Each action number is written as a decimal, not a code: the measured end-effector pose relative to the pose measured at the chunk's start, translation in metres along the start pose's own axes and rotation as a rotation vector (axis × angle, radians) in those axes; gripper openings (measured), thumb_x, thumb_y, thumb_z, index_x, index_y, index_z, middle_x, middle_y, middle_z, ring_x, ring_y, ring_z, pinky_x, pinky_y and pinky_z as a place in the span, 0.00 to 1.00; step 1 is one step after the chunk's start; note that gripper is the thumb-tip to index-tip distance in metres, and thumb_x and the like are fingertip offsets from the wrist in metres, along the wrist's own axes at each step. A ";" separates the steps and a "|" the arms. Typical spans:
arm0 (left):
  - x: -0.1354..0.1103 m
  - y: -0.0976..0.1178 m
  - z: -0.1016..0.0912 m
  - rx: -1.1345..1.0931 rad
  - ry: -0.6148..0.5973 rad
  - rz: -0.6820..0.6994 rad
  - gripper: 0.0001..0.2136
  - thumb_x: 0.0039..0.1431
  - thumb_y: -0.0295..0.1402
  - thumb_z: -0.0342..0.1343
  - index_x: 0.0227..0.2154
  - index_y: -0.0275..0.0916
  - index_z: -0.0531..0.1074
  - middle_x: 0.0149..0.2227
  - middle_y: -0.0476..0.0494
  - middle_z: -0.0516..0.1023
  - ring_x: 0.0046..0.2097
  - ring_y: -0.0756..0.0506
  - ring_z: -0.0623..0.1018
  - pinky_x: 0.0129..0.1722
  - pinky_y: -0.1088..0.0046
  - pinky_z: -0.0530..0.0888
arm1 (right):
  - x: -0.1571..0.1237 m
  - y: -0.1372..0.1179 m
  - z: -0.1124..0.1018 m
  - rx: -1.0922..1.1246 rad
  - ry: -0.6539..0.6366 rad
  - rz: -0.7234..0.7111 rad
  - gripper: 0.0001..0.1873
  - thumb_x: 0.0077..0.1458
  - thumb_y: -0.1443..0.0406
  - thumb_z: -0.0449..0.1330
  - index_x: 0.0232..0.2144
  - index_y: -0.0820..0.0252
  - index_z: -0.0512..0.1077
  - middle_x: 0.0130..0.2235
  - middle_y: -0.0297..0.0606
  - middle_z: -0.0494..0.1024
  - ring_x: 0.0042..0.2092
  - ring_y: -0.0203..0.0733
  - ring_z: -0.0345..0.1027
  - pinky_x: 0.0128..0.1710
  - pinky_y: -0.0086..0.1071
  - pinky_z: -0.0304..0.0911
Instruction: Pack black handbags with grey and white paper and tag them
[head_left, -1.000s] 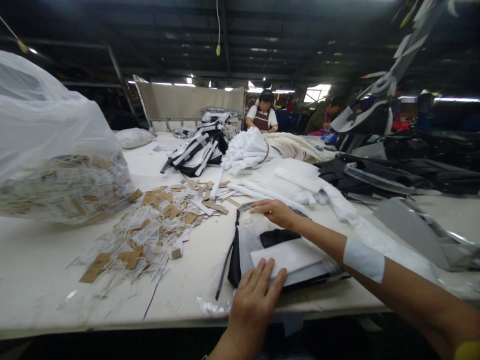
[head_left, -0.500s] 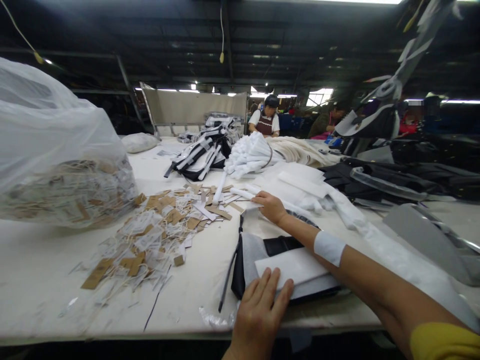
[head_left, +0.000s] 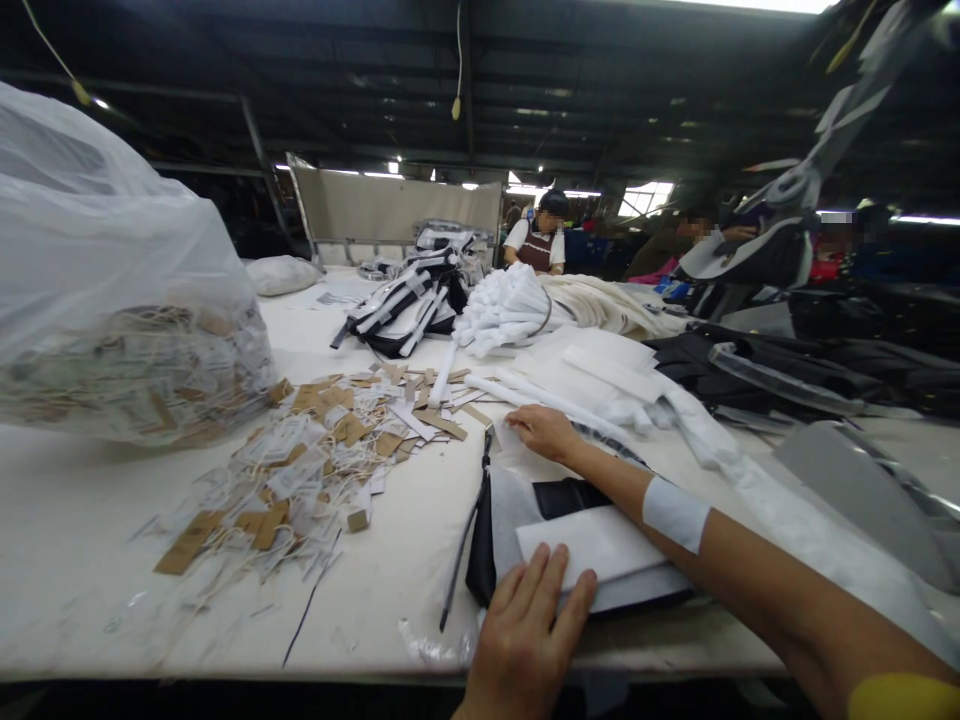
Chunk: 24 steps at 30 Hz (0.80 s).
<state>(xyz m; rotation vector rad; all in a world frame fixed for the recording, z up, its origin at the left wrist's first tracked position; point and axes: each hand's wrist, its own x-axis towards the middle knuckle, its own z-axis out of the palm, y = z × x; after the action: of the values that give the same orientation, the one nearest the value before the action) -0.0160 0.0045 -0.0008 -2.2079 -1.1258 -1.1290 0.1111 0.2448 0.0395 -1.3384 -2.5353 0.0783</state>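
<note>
My left hand (head_left: pixel 528 628) lies flat with its fingers stretched out on the near corner of a folded white sheet (head_left: pixel 592 545). That sheet rests on a black folded item (head_left: pixel 559 495) at the table's front edge. My right hand (head_left: pixel 545 430) reaches across to the far side of the black item, fingers curled down on white wrapping paper (head_left: pixel 517 440); what they pinch, if anything, is hidden. A white band (head_left: pixel 675 514) wraps my right forearm. A thin black strap (head_left: pixel 461 545) trails from the item's left side.
Loose brown and white tags (head_left: pixel 315 450) are scattered left of the item. A big clear bag (head_left: pixel 112 300) of tags stands at far left. White rolls (head_left: pixel 510 305), black-and-white bags (head_left: pixel 405 305) and dark fabric (head_left: pixel 787 365) fill the back. A person (head_left: pixel 541 238) sits across the table.
My right hand pushed out to the white paper past the black item, then drew slightly back. My left hand stays flat on the white sheet. The camera shifted a little.
</note>
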 end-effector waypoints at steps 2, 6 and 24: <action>0.001 0.000 0.000 -0.002 0.007 0.000 0.18 0.71 0.27 0.42 0.54 0.45 0.73 0.53 0.44 0.78 0.53 0.43 0.78 0.46 0.69 0.77 | 0.005 -0.003 -0.001 -0.002 0.040 0.058 0.16 0.63 0.65 0.54 0.47 0.56 0.77 0.47 0.41 0.79 0.50 0.45 0.71 0.52 0.35 0.63; 0.003 -0.002 -0.003 0.005 -0.008 0.012 0.17 0.71 0.27 0.43 0.54 0.45 0.73 0.53 0.44 0.78 0.53 0.43 0.78 0.46 0.69 0.77 | 0.017 -0.003 0.002 0.023 0.034 0.102 0.16 0.64 0.63 0.55 0.51 0.55 0.76 0.52 0.43 0.76 0.50 0.43 0.70 0.50 0.33 0.64; 0.004 -0.003 -0.005 0.018 -0.032 0.030 0.18 0.72 0.27 0.42 0.55 0.45 0.73 0.53 0.44 0.78 0.53 0.44 0.78 0.45 0.70 0.77 | 0.026 0.006 -0.018 0.246 -0.083 0.155 0.04 0.50 0.68 0.66 0.32 0.58 0.77 0.33 0.33 0.81 0.38 0.39 0.73 0.36 0.28 0.62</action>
<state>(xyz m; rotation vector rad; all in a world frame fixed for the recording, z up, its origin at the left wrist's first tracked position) -0.0196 0.0053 0.0053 -2.2291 -1.1075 -1.0699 0.1069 0.2682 0.0610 -1.4537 -2.3864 0.4698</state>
